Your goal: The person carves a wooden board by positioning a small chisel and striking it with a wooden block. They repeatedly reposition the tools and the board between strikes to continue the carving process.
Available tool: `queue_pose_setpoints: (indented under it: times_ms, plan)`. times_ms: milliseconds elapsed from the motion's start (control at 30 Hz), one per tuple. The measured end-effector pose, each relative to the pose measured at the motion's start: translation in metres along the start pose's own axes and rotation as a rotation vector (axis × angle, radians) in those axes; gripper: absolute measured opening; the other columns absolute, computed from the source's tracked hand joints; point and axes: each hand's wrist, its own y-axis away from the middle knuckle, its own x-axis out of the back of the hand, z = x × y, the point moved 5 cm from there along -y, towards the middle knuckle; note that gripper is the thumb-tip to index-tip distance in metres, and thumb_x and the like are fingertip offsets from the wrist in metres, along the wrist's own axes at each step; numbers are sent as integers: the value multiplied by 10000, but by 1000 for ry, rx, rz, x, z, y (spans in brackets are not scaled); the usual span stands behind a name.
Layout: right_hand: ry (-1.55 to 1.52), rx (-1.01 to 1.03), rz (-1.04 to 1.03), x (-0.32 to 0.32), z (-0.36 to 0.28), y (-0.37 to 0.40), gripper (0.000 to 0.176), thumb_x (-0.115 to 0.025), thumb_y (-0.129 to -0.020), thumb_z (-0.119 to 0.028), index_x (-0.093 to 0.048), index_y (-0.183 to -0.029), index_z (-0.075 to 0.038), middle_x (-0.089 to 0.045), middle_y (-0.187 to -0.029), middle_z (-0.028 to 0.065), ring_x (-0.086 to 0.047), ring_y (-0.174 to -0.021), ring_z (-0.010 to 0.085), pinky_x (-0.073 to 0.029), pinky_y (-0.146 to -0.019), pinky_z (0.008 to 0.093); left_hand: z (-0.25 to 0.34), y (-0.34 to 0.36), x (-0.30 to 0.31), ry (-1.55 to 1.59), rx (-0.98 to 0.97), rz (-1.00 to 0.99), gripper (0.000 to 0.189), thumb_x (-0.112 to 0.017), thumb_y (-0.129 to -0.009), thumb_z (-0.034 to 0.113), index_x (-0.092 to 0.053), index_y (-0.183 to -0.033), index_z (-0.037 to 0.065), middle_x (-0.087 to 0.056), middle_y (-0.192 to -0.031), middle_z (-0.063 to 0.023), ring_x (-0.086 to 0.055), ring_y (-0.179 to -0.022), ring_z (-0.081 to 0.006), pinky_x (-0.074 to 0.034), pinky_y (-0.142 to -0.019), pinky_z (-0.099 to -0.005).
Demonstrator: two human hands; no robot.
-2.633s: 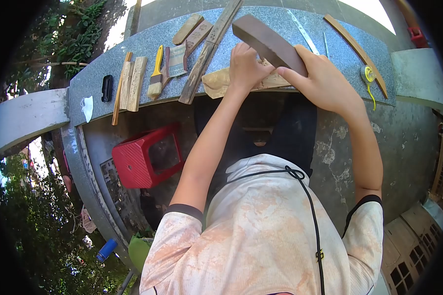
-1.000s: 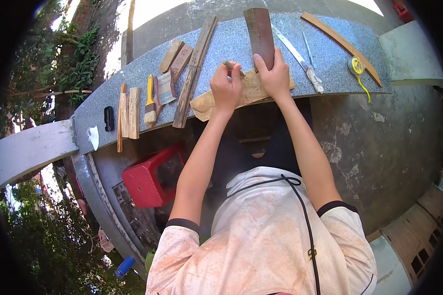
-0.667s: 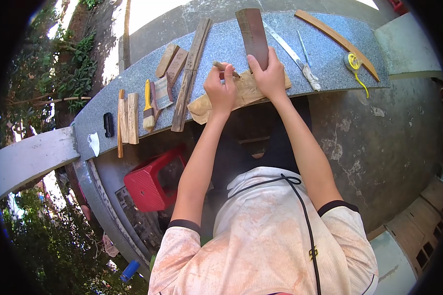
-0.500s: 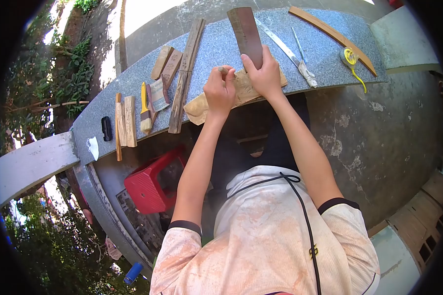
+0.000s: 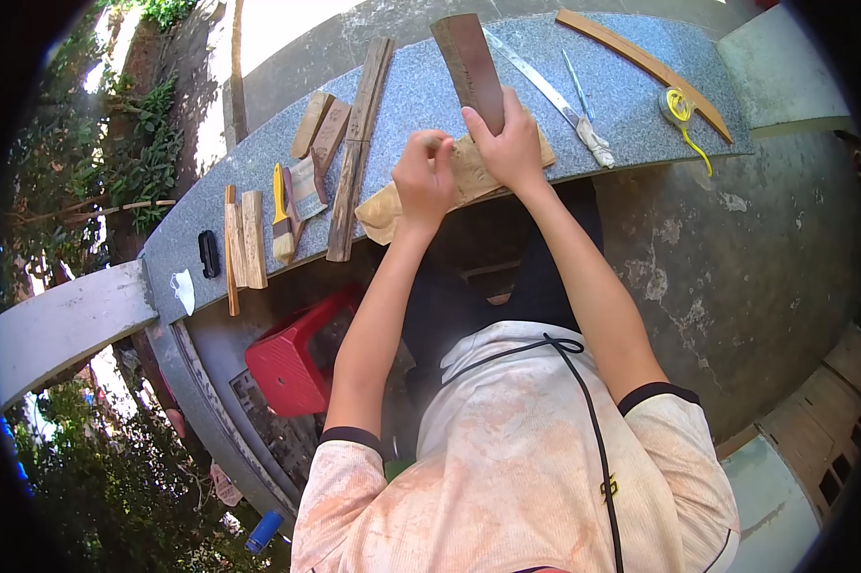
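My right hand (image 5: 512, 151) is closed around the lower end of a dark reddish-brown wooden board (image 5: 471, 72), thumb along its face, holding it up over the bench. To its left, my left hand (image 5: 425, 181) has its fingers curled into a pinch; a small greyish bit shows at the fingertips, too small to name. Beneath both hands a pale tan piece of wood (image 5: 383, 212) lies along the bench's near edge, partly covered by them.
On the grey stone bench (image 5: 411, 86), a yellow-handled brush (image 5: 281, 215), long wooden strip (image 5: 354, 162) and several wood pieces lie left. A saw-like blade (image 5: 535, 78), blue pen-like tool (image 5: 577, 81), curved wooden strip (image 5: 640, 62) and tape measure (image 5: 677, 107) lie right. A red stool (image 5: 287, 368) stands below.
Board and right hand have shifted slightly left. My left hand stays almost in place, its fingers still curled. The bench items appear essentially unchanged.
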Motion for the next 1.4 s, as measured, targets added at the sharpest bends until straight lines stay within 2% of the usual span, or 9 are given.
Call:
queue_pose_setpoints:
  times_ms: [33, 133, 233, 633, 833, 1133, 1233, 1333, 1400]
  plan:
    - [-3, -6, -3, 0, 0, -1, 472, -772, -977, -356, -612, -1246, -3, -781, -1012, 239, -772, -933, 433, -607, -787, 474, 8, 2, -3, -78, -193, -46, 190, -650, -1106, 168, -675, -1038, -8, -742, -882, -77, -759, -791, -178, -586, -645, -326]
    - [19, 9, 6, 1, 1, 0, 471, -773, -977, -357, -613, -1244, -3, -783, -1017, 236, -773, -942, 433, -608, -785, 473, -18, 5, -1, 206, 304, 64, 245, -621, -1131, 221, -657, -1064, -12, -728, -928, -72, -762, -833, -158, -614, -658, -302]
    - [21, 10, 18, 0, -1, 1, 467, -773, -978, -360, -616, -1237, -4, -784, -1013, 230, -773, -941, 429, -607, -786, 471, -31, 0, 2, 458, 537, 105, 266, -615, -1136, 240, -633, -1100, -23, -711, -969, -87, -764, -844, -174, -637, -677, -295]
    - [2, -20, 6, 0, -2, 1, 450, -772, -977, -348, -626, -1243, -15, -787, -1027, 221, -778, -961, 413, -604, -817, 473, -28, 1, 3, 399, 512, 154, 275, -635, -1127, 242, -642, -1127, -32, -724, -951, -92, -766, -827, -169, -635, -658, -287]
    - [-20, -26, 27, 0, -2, 2, 411, -774, -987, -347, -653, -1194, -13, -767, -1010, 207, -757, -935, 394, -577, -817, 457, -23, 3, 0, 297, 458, 122, 238, -663, -1108, 210, -683, -1067, -23, -742, -926, -95, -768, -811, -158, -633, -649, -303]
    - [-36, -17, 24, 1, -3, 2, 406, -781, -983, -333, -649, -1190, -9, -767, -993, 207, -760, -921, 396, -576, -805, 459, 5, 2, 1, -124, 36, -2, 153, -742, -1039, 129, -698, -973, -1, -765, -919, -92, -786, -777, -195, -564, -659, -329]
    - [16, -6, 6, 0, -1, 1, 455, -768, -982, -352, -618, -1259, -24, -785, -1018, 226, -776, -965, 422, -603, -810, 472, -2, 2, 0, -81, 70, -33, 173, -710, -1072, 165, -686, -1027, -1, -756, -932, -95, -796, -822, -202, -592, -640, -318]
    - [7, -3, 8, 0, -1, 1, 456, -769, -980, -350, -621, -1259, -21, -785, -1017, 228, -777, -968, 422, -604, -809, 474, -23, 5, 2, 449, 527, 121, 198, -659, -1108, 202, -662, -1108, 3, -746, -979, -106, -804, -872, -225, -632, -621, -308]
    - [3, -2, 5, -1, -1, 1, 455, -770, -980, -350, -623, -1255, -19, -785, -1017, 230, -776, -970, 424, -604, -809, 475, -23, 3, 2, 436, 500, 107, 213, -630, -1123, 218, -647, -1151, 8, -742, -1010, -116, -806, -892, -240, -651, -613, -309]
